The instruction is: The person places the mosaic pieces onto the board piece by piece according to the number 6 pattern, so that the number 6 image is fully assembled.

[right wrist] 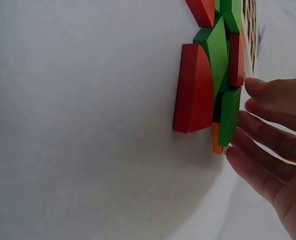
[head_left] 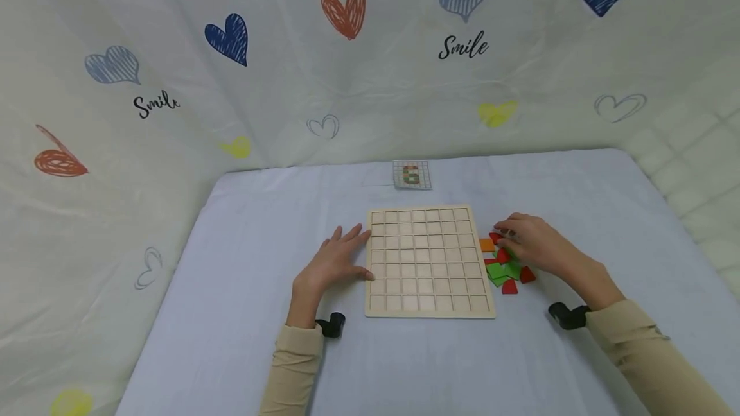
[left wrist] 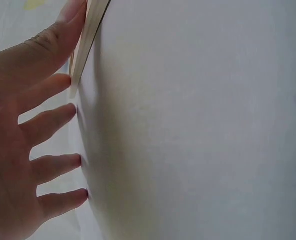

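A pale wooden board (head_left: 428, 262) with a grid of square cells lies on the table. My left hand (head_left: 335, 260) is at its left edge, fingers spread, thumb at the lower part of that side. In the left wrist view the thumb (left wrist: 50, 42) touches the board's side (left wrist: 90, 37). My right hand (head_left: 540, 246) reaches over a pile of flat red, green and orange pieces beside the board. In the right wrist view its fingertips are right at a green piece (right wrist: 230, 116), with the thumb close to a red piece (right wrist: 235, 60); the fingers are loosely bent, with no piece pinched.
A small card (head_left: 412, 175) with a coloured figure on a grid lies behind the board. An orange piece (head_left: 487, 245) sits against the board's right edge, and a red piece (head_left: 527, 275) lies at the pile's right side. A cloth printed with hearts hangs behind the white table (head_left: 248, 262).
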{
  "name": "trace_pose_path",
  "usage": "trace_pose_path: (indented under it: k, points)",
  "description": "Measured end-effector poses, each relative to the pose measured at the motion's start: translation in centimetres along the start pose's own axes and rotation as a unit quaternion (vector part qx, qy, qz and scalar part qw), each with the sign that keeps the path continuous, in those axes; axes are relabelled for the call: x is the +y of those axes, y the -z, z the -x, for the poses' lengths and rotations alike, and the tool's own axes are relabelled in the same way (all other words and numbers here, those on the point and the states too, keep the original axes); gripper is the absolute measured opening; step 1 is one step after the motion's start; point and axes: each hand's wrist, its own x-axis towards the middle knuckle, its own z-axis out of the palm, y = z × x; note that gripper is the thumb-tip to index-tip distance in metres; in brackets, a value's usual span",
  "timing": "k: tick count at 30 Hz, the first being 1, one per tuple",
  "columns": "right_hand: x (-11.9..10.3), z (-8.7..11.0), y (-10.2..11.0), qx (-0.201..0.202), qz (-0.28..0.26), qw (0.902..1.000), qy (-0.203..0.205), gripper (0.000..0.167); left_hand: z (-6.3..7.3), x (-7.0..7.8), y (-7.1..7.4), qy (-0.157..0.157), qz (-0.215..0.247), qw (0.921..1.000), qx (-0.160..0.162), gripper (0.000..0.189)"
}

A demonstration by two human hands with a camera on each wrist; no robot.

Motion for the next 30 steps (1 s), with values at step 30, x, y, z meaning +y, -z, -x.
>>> trace_pose_path:
  k: [30]
  points:
    - [0.1,-1.2,-0.1,-0.027,-0.091,0.9937,-0.06,0.023,0.3,0.0,-0.1,0.0,0.005,1.0,0.004,0.092]
